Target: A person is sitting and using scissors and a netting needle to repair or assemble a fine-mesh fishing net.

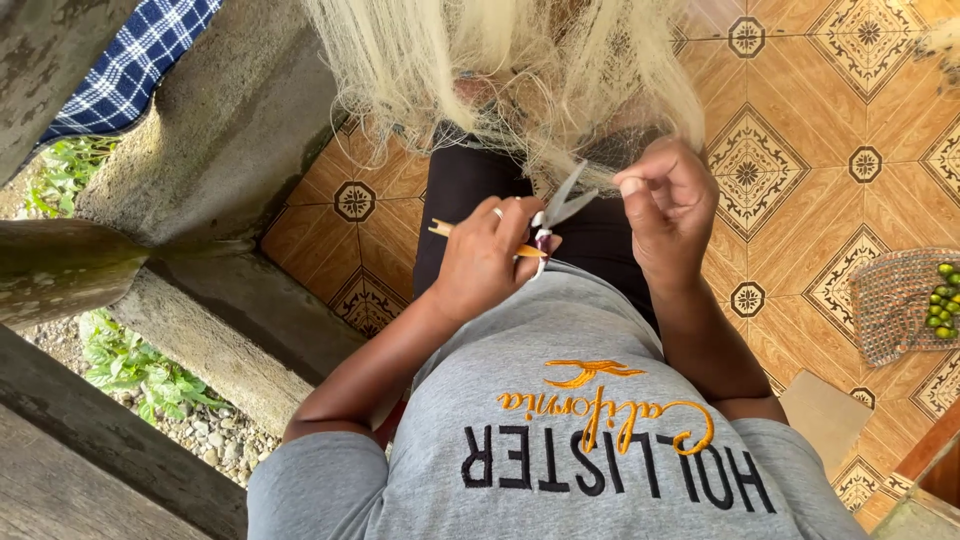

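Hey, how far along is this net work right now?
Done: nothing finished can be made out in the pale net. In hand: the left hand has a grip on small snips, blades open, plus a yellow stick; the right hand pinches a few net strands beside the blades. Left: most of the net hangs bunched over the lap, so how much remains is unclear.

The pale, fine-stranded fishing net (pixel 520 70) runs off the top edge. Below the net, the thin orange stick (pixel 445 230) vanishes inside the left hand (pixel 485 260). Right of the net, the woven basket of small green fruit (pixel 905 300) is cut by the right edge.
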